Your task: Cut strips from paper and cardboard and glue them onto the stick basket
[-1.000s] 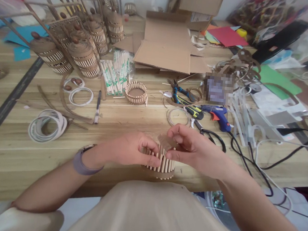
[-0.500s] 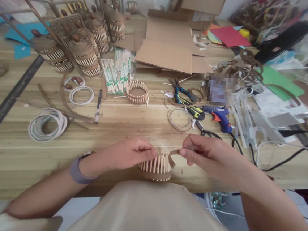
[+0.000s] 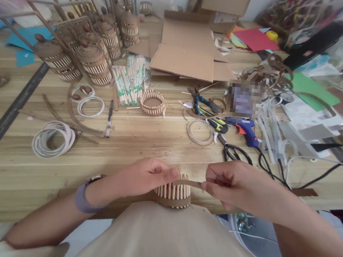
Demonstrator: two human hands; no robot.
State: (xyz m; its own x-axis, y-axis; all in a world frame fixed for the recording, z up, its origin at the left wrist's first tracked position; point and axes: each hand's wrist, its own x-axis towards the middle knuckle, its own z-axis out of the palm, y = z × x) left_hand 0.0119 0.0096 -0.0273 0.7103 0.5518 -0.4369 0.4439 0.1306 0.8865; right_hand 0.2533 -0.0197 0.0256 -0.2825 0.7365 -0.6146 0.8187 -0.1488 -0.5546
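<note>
At the table's front edge, close to my body, is a round wall of upright wooden sticks point(image 3: 180, 193) with a brown cardboard band around its lower part. My left hand point(image 3: 150, 178) is closed on its left side, thumb at the stick tops. Some of its fingers are hidden inside or behind the sticks. My right hand point(image 3: 230, 182) pinches the right end of a narrow brown cardboard strip point(image 3: 189, 183). The strip runs across the upper part of the sticks, its left end near my left thumb.
Beyond my hands lie scissors point(image 3: 237, 153), a glue gun point(image 3: 247, 131), a cutter point(image 3: 214, 120) and pliers point(image 3: 201, 103). A second stick ring point(image 3: 152, 103) stands mid-table. Left are tape rolls point(image 3: 53, 139), a pen point(image 3: 109, 118) and several stick lanterns point(image 3: 93, 62). Flattened cardboard point(image 3: 184, 61) lies behind.
The strip has gone from curling at the right side to lying across the sticks, near my left thumb. Both hands and the stick piece have shifted slightly toward my body.
</note>
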